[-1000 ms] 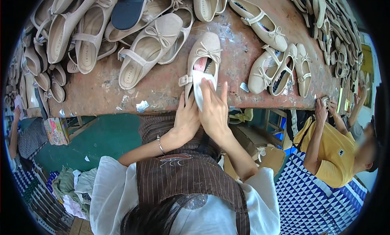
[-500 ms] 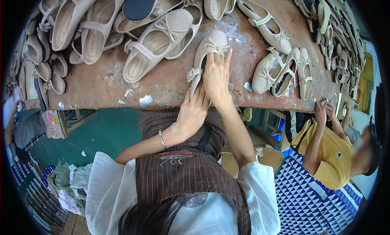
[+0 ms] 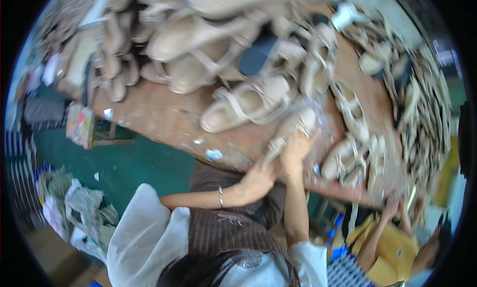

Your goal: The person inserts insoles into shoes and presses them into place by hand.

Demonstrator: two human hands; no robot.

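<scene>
A beige flat shoe with a bow (image 3: pixel 304 119) is in my hands near the front edge of the worktable (image 3: pixel 164 120), its toe pointing away from me. My right hand (image 3: pixel 296 150) reaches into the shoe's opening, with the thumb along the outer side. Around the heel end, my left hand (image 3: pixel 259 179) is closed; its fingertips are partly hidden behind the shoe. Motion smears the picture, so fine detail at the fingers is lost. Just beyond lies another beige strap shoe (image 3: pixel 248 101), touching neither hand.
Many beige shoes (image 3: pixel 198 48) heap across the table's far left, with a dark sole (image 3: pixel 258 53) among them. Several more (image 3: pixel 353 158) lie to my right, beside a long pile (image 3: pixel 427 103). A person in yellow (image 3: pixel 387 247) works at the right. Crumpled cloths (image 3: pixel 84 212) lie at lower left.
The whole view has swung and blurred, so table and shoes appear lower and tilted. Both hands stay on the same shoe, my right hand still in its opening.
</scene>
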